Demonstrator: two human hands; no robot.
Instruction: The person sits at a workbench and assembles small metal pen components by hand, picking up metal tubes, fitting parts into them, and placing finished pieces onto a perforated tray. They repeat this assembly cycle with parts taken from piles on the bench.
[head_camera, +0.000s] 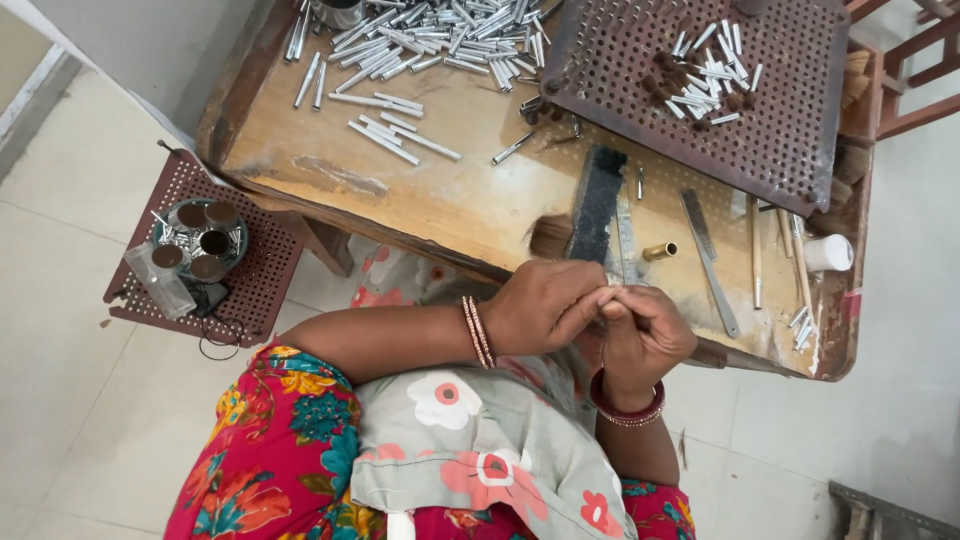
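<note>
At frame centre, our left hand (545, 305) and right hand (640, 335) pinch one small pale tube (610, 297) together above the worn wooden table (450, 200), best kept steady.

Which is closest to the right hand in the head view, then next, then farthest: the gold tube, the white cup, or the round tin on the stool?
From the right hand:
1. Gold tube, on the table just above.
2. White cup, at the table's edge.
3. Round tin, on the side stool.
</note>
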